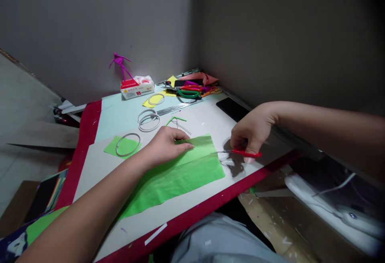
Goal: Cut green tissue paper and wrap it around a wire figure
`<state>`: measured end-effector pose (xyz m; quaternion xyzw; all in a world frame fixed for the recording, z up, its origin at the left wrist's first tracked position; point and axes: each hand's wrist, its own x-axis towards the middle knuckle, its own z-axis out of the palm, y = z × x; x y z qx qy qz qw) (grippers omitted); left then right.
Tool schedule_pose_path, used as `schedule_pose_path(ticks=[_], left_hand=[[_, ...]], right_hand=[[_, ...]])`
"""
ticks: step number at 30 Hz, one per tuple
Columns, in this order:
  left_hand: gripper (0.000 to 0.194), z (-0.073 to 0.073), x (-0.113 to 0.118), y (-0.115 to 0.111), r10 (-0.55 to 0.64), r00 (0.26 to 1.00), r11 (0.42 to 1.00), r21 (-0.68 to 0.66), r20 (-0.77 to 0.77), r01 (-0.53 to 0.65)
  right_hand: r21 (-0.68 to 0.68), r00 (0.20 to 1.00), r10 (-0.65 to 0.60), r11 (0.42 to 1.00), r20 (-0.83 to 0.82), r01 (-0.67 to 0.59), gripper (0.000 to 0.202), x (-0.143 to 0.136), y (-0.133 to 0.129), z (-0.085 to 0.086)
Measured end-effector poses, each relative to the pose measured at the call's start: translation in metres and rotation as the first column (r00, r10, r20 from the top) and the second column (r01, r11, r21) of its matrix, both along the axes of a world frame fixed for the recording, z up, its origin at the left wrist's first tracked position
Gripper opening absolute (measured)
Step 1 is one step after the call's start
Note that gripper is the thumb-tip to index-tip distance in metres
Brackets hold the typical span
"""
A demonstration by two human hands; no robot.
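Note:
A sheet of bright green paper [177,179], soft like tissue or crepe, lies across the board in front of me. My left hand [167,144] grips its far edge, thumb and fingers closed on it. On the right, my right hand [251,130] is closed round the red handles of a pair of scissors [246,153]. Their blades point left and reach the sheet's right edge along a lengthwise line. Beyond my left fingers, a bent green stick shape [179,118] lies with thin twisted wire. A metal ring [128,144] rests on a smaller green piece left of my hand.
Further back are more rings [149,122], a yellow piece [148,103], a white and red box [137,88] with a purple stick figure [120,63] by it, and a heap of green-handled scissors [189,94] and other tools. A black phone-like slab [231,109] lies near the right wall.

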<state>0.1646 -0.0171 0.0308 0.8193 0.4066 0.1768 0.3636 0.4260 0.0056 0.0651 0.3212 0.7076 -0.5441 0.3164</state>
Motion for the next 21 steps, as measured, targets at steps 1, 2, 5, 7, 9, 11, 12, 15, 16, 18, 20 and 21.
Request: schedule_pose_path(ticks=[1,2,5,7,9,11,12,15,16,18,20,21], left_hand=[[0.013,0.0003,0.0000,-0.0002,-0.004,1.000,1.000,0.002,0.000,0.004],[0.013,0.0005,-0.0001,-0.0004,-0.007,1.000,1.000,0.006,-0.001,0.007],[0.013,0.0007,-0.0001,-0.0010,-0.011,1.000,1.000,0.024,0.000,0.011],[0.012,0.0005,0.0001,-0.0012,-0.011,1.000,0.999,0.041,0.000,0.011],[0.012,0.0002,0.0003,-0.0011,-0.015,1.000,0.998,0.053,-0.003,0.015],[0.012,-0.0001,0.0002,-0.0009,-0.020,1.000,0.998,0.060,-0.007,0.020],[0.012,-0.0002,0.0001,-0.0009,-0.022,1.000,0.998,0.061,-0.008,0.022],[0.011,-0.0006,-0.0005,-0.0009,-0.026,1.000,0.998,0.064,-0.003,0.026],[0.011,-0.0006,-0.0006,-0.0009,-0.027,1.000,0.998,0.065,0.001,0.027],[0.011,-0.0008,-0.0007,-0.0008,-0.027,1.000,0.997,0.067,0.005,0.026],[0.011,-0.0008,-0.0005,-0.0007,-0.024,1.000,0.997,0.067,0.008,0.023],[0.011,-0.0009,-0.0005,-0.0006,-0.024,1.000,0.998,0.066,0.009,0.023]], right_hand=[[-0.001,1.000,0.002,1.000,0.001,-0.002,0.050,-0.0002,0.0004,-0.0002],[-0.001,1.000,0.002,1.000,0.002,-0.002,0.050,-0.0003,0.0008,-0.0004],[-0.010,1.000,0.004,1.000,-0.001,-0.004,0.049,-0.0003,0.0016,-0.0013],[-0.021,1.000,0.010,1.000,-0.007,-0.010,0.048,-0.0006,0.0022,-0.0019],[-0.026,1.000,0.014,1.000,-0.013,-0.014,0.047,-0.0011,0.0029,-0.0024],[-0.021,1.000,0.017,1.000,-0.018,-0.017,0.047,-0.0015,0.0036,-0.0025],[-0.015,1.000,0.019,1.000,-0.020,-0.019,0.046,-0.0017,0.0039,-0.0025],[0.001,0.999,0.023,1.000,-0.023,-0.023,0.046,-0.0022,0.0045,-0.0025],[0.006,1.000,0.022,1.000,-0.023,-0.022,0.046,-0.0023,0.0045,-0.0026],[0.004,1.000,0.016,1.000,-0.019,-0.016,0.046,-0.0025,0.0045,-0.0029],[-0.006,1.000,0.006,1.000,-0.015,-0.006,0.046,-0.0029,0.0044,-0.0033],[-0.012,1.000,0.002,1.000,-0.013,-0.002,0.046,-0.0030,0.0044,-0.0034]])
